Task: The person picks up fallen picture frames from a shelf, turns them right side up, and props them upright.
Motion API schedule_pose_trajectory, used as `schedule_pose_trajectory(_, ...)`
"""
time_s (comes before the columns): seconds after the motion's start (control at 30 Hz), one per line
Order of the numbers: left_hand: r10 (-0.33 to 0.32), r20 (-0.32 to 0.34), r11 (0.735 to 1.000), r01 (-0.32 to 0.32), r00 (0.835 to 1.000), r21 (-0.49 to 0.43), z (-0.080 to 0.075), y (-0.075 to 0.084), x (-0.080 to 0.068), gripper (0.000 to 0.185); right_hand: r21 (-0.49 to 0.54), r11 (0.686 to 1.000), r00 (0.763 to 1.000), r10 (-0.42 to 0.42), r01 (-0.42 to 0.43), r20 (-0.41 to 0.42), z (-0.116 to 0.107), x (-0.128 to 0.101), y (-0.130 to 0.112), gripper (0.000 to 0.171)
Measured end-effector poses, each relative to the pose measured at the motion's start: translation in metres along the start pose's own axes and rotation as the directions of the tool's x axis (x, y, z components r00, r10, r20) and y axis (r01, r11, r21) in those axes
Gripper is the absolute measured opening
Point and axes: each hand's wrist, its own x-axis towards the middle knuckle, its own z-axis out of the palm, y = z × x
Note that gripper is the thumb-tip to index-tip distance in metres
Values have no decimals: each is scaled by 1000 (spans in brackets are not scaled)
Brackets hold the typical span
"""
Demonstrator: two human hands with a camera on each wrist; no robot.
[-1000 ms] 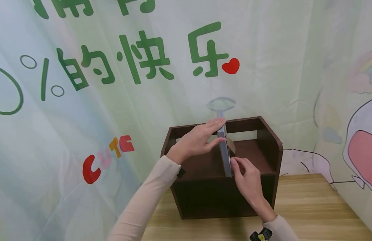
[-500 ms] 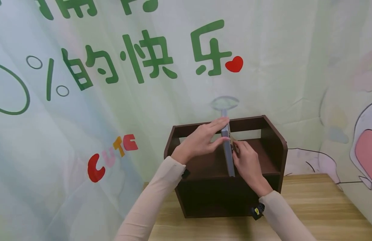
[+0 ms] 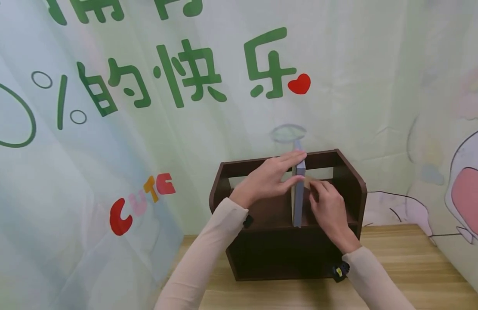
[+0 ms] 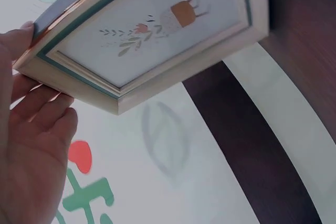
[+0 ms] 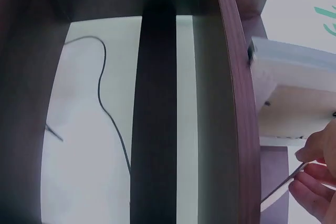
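Two hands are steadying a frame (image 3: 298,196) on the shelf (image 3: 351,172): left grip (image 3: 271,178) clasping its top, right grip (image 3: 328,202) pinching the stand behind.

Backdrop cloth (image 3: 223,129) reads "的快乐" (green) and "CUTE" (coloured letters).

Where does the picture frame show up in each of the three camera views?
Head view: the picture frame stands edge-on, upright on the dark wooden shelf, between the left hand and the right hand.
Left wrist view: its front, with a small plant drawing, fills the top.
Right wrist view: its pale back at the right edge.
Shared landmark: the shelf's dark wood.
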Motion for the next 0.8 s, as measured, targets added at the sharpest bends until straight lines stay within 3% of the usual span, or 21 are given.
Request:
schedule_pose_trajectory(0.33,30,114,999,-32,993,17,14,18,32,63,-70,997,1000,-21,19,-21,-16,-8,14,28)
schedule_pose_trajectory(0.8,99,126,995,-101,987,10,28,27,51,61,-107,994,1000,1,0,9,-27,-14,23,23)
